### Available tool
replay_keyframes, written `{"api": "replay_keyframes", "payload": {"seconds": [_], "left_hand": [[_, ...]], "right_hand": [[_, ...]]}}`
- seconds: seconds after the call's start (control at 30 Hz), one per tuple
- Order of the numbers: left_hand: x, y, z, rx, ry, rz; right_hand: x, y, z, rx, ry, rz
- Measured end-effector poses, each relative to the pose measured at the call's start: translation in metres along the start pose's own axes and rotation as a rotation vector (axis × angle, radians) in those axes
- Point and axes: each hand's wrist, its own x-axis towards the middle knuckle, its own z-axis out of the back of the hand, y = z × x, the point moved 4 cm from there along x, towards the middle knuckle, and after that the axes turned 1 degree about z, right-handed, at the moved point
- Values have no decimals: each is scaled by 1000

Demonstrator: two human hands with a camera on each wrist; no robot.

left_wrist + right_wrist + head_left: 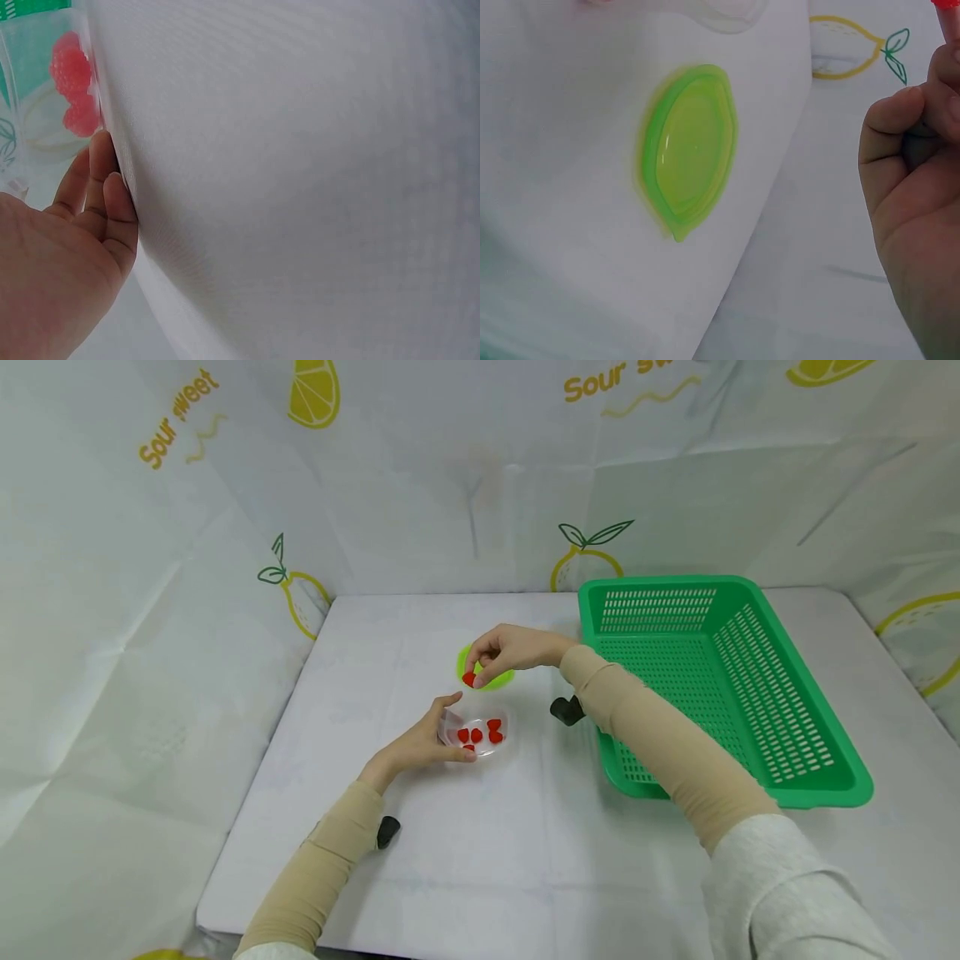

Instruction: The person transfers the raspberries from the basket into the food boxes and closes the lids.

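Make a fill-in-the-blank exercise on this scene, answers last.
1. The raspberry pinched by the right hand is coloured ____.
2. Of the lime-green dish and the clear plastic tub gripped by the left hand, the one nearer the person is the ____.
3. The perforated green basket stands to the person's ____ of that tub.

Missing words: red; tub; right.

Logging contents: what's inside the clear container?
At least five red berries lie in the clear container, one partly covered by the left hand. Anything fully hidden by its thumb can't be seen.
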Motion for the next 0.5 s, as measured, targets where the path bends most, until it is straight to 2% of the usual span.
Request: {"api": "replay_keyframes", "payload": {"seconds": [0.23,0.5], "left_hand": [[-1,-1,1,1,2,-4],[0,0,1,-10,7,0]], "right_hand": [[8,-11,-13,-68,101,-27],[12,-25,-22,-229,162,-81]]}}
